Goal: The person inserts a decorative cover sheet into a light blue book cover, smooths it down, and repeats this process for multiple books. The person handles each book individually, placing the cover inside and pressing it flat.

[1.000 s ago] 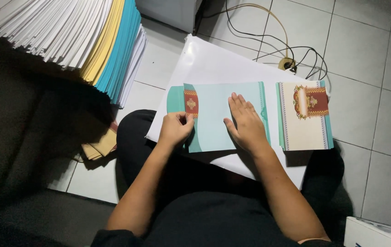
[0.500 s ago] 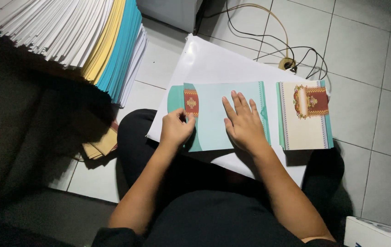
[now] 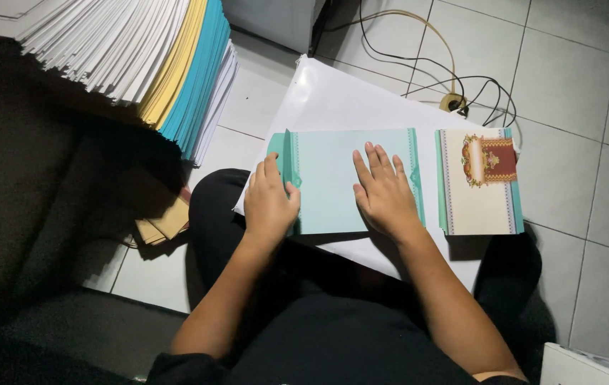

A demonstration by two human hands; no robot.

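Note:
A pale teal card (image 3: pixel 333 178) lies open on a white sheet (image 3: pixel 333 100) across my lap. My left hand (image 3: pixel 269 203) pinches the card's left flap, which stands lifted on edge. Flat on the card's right half rests my right hand (image 3: pixel 384 192), fingers spread, pressing it down. To the right sits a stack of folded cards (image 3: pixel 479 184), cream with teal edges and a red and gold emblem on the top one.
A tall slanted stack of white, yellow and teal paper (image 3: pixel 147 60) fills the upper left. Brown envelopes (image 3: pixel 165 224) lie on the tiled floor by my left leg. Cables and a plug (image 3: pixel 454 103) lie on the tiles beyond the white sheet.
The left flap with the red emblem has been lifted from flat to standing on edge, hiding the emblem. My right hand slid slightly right and stays flat on the card.

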